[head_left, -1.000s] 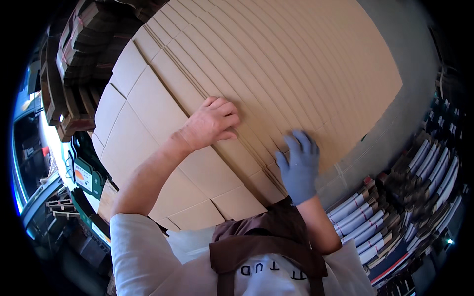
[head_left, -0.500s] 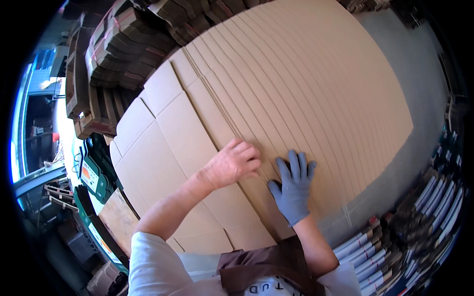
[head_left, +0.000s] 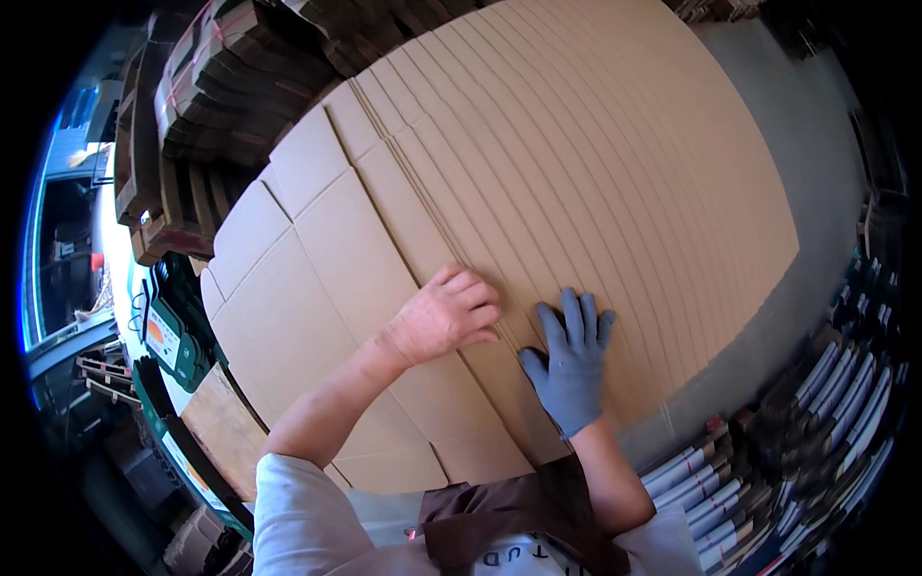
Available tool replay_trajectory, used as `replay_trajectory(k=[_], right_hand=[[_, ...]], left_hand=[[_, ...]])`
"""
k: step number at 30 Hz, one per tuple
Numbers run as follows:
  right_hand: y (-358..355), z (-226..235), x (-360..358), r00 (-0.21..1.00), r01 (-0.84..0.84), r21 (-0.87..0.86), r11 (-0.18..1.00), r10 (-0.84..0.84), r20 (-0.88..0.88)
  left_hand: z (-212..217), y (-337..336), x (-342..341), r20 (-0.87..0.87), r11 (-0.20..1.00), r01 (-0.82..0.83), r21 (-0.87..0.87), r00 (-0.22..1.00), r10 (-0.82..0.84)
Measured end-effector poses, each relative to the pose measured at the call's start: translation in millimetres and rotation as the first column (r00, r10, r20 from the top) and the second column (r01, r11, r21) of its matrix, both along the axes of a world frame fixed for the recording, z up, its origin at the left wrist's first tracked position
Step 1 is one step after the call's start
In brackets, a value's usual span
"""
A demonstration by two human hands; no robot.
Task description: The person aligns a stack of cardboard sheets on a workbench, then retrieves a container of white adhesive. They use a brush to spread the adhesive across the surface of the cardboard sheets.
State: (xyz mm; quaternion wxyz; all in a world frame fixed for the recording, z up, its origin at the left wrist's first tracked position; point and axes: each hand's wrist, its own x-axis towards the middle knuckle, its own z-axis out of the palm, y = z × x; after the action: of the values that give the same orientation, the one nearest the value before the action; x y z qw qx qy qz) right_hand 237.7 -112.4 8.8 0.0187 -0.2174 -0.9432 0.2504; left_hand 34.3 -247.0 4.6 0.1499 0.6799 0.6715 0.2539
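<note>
Fingers of the bare left hand (head_left: 445,317) are resting half-curled on overlapping cardboard sheets (head_left: 523,202) spreading across mid-view, any grip unclear, while the gloved right hand (head_left: 573,370) is lying on them, fingers splayed.

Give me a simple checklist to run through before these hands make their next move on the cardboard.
1. Flat brown cardboard sheets fanned in overlapping layers: ok, their edges show as a row of steps.
2. Grey-gloved right hand over the sheets, spread open: ok.
3. Bare left hand over the sheets, near their layered edges: ok, it is to the left of the gloved one.
4. Gloves on both hands: not ok, the left is bare.
5. Left fingers gripping an edge: cannot tell, they are curled and their tips are hidden.
</note>
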Motion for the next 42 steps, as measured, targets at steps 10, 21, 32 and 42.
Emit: replay_trajectory(k=[10,21,32,42], right_hand=[[1.2,-2.3,-0.5,0.999,0.025,-0.003,1.0,-0.025,-0.024],[3.0,-2.9,2.6,1.0,0.01,0.016,1.0,-0.01,-0.029],[3.5,-5.1,3.8,1.0,0.003,0.028,1.0,-0.003,-0.029],[3.6,-4.0,3.8,0.999,0.015,0.02,1.0,-0.014,-0.045]], left_hand=[[-1.1,0.5,-2.4,0.02,1.0,0.017,0.003,1.0,-0.017],[1.4,-4.8,-2.8,0.004,1.0,0.017,-0.013,1.0,-0.017],[-2.6,-9.6,-3.0,0.027,1.0,0.017,-0.014,0.999,-0.017],[-4.3,-10.0,-5.7,0.046,1.0,0.02,-0.001,0.999,-0.02]])
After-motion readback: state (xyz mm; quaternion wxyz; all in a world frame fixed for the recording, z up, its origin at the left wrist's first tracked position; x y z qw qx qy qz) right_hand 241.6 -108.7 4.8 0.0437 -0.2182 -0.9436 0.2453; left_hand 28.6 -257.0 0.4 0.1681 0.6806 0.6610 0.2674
